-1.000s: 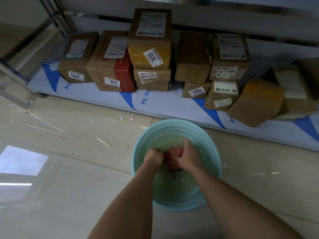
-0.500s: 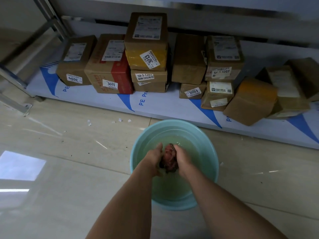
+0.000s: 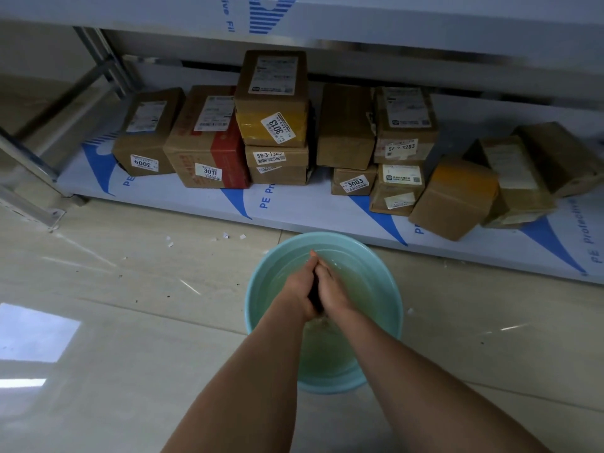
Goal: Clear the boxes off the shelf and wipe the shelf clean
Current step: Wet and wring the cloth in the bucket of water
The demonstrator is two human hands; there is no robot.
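left hand (image 3: pixel 295 291): over the basin, palm pressed against the right hand, fingers straight, tips pointing away toward the shelf
right hand (image 3: pixel 333 291): mirrors the left, fingers straight, palm in
cloth (image 3: pixel 316 295): only a thin dark strip shows, squeezed flat between the two palms; long axis runs near-to-far along the hands
basin (image 3: pixel 261 289): pale teal, round, on the floor tiles just in front of the shelf edge, cloudy water inside
shelf (image 3: pixel 304 204): lowest level, white film with blue print, long axis left-right
boxes (image 3: pixel 209 138): brown cartons, all on the shelf, row runs left-right; labels 3004, 3011, 3013, 3003 readable
3013 box (image 3: pixel 273 99): on top of the middle stack
right-end boxes (image 3: pixel 456 197): tilted, leaning on each other
floor (image 3: pixel 114 305): glossy tiles, small white scraps near the shelf edge
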